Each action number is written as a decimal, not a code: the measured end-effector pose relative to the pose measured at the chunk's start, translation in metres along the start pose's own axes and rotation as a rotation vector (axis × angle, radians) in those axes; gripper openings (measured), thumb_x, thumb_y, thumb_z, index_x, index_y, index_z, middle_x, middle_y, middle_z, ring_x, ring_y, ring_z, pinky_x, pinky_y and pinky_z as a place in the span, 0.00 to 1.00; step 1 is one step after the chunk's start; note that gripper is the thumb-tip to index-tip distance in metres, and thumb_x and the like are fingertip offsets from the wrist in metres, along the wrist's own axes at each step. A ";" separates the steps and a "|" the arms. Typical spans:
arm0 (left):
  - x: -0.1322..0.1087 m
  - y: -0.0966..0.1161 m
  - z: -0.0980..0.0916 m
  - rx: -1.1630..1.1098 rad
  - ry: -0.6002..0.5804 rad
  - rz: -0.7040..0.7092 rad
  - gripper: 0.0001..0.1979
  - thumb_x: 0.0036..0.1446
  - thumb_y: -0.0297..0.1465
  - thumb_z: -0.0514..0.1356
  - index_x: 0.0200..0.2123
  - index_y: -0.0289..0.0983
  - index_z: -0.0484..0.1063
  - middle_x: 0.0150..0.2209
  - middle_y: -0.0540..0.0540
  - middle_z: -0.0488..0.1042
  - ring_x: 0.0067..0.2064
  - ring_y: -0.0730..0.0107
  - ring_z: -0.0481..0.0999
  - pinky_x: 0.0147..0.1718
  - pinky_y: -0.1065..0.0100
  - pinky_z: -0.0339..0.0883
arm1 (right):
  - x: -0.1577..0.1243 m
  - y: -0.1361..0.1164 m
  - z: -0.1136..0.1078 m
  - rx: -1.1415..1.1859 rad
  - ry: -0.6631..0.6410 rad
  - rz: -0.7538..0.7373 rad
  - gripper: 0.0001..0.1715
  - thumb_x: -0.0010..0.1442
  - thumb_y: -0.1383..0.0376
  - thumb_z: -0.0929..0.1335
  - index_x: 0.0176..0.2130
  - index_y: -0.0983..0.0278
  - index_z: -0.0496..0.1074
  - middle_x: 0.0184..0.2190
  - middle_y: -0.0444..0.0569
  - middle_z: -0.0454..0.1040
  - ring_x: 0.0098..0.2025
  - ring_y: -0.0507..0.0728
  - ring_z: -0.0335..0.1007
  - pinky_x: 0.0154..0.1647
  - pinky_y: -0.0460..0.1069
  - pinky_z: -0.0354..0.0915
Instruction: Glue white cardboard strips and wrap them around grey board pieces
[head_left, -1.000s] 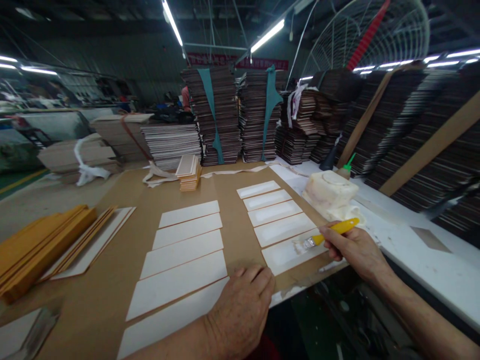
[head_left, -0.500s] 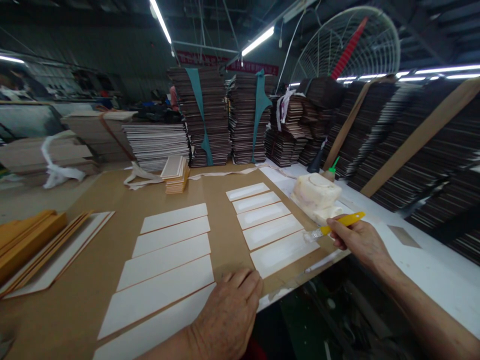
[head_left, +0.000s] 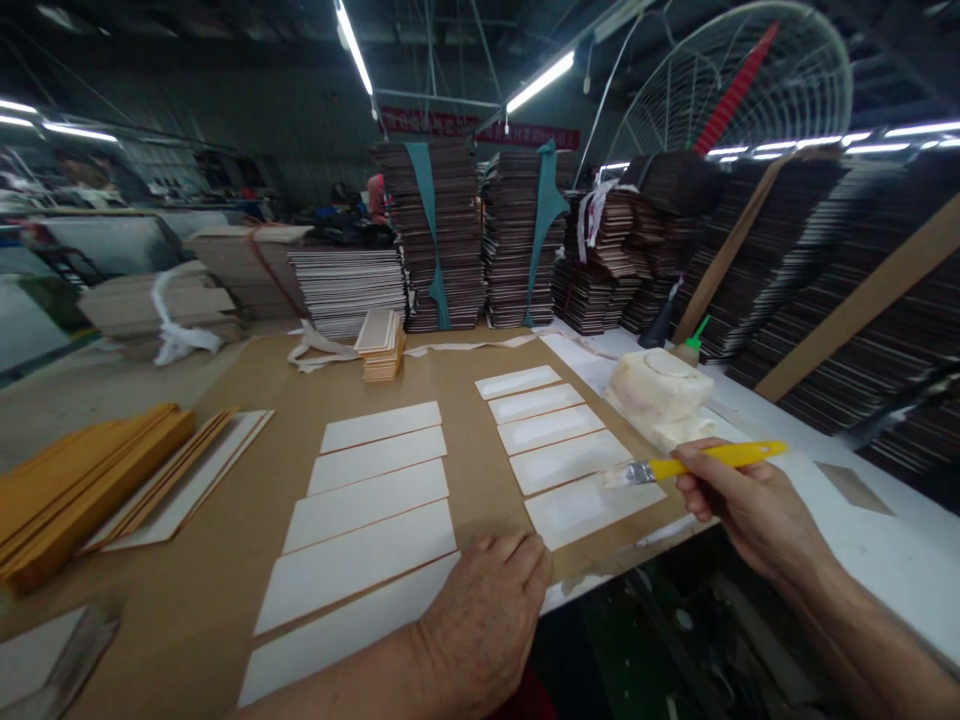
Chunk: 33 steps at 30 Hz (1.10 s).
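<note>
My right hand (head_left: 739, 495) is closed round the yellow handle of a paintbrush (head_left: 757, 453). Its pale bristles are over the nearest white strip (head_left: 570, 515) of the right-hand column, where wet white patches show on several strips. Whether the bristles touch the strip is hard to tell. My left hand (head_left: 487, 610) rests palm down near the table's front edge, between the two columns, its fingers lying together on the surface with nothing seen in them. Beside it the nearest strip of the left-hand column (head_left: 352, 630) is partly covered by my wrist and forearm.
A cream block-shaped container crusted with white (head_left: 652, 390) stands beyond my right hand, with a green-tipped bottle (head_left: 694, 345) behind it. Orange-edged boards (head_left: 97, 480) lie at left, and a small stack of strips (head_left: 381, 345) at the back. Tall dark stacks (head_left: 442, 240) line the far side.
The camera view has swung left, so the scene sits farther right. The paintbrush has tipped to a more level angle over the same strip. My left hand stays resting on the table.
</note>
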<state>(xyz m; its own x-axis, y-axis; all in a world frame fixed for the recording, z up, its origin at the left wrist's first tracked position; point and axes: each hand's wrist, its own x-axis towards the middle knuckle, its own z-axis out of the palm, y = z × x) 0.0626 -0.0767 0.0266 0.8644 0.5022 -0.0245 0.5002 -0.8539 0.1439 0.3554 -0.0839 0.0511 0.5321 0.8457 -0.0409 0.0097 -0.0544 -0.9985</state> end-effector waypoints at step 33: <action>-0.006 -0.002 -0.022 -0.172 -0.020 0.046 0.20 0.65 0.30 0.53 0.59 0.36 0.65 0.58 0.38 0.72 0.58 0.54 0.70 0.58 0.55 0.65 | 0.000 0.000 0.030 0.057 -0.077 0.042 0.29 0.42 0.45 0.79 0.31 0.63 0.71 0.18 0.40 0.67 0.16 0.47 0.55 0.13 0.42 0.53</action>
<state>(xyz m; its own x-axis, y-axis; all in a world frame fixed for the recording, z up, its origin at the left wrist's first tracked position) 0.0552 -0.0744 0.0484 0.8881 0.4584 -0.0336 0.4450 -0.8392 0.3128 0.3301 -0.0680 0.0503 0.4647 0.8815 -0.0831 -0.0609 -0.0619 -0.9962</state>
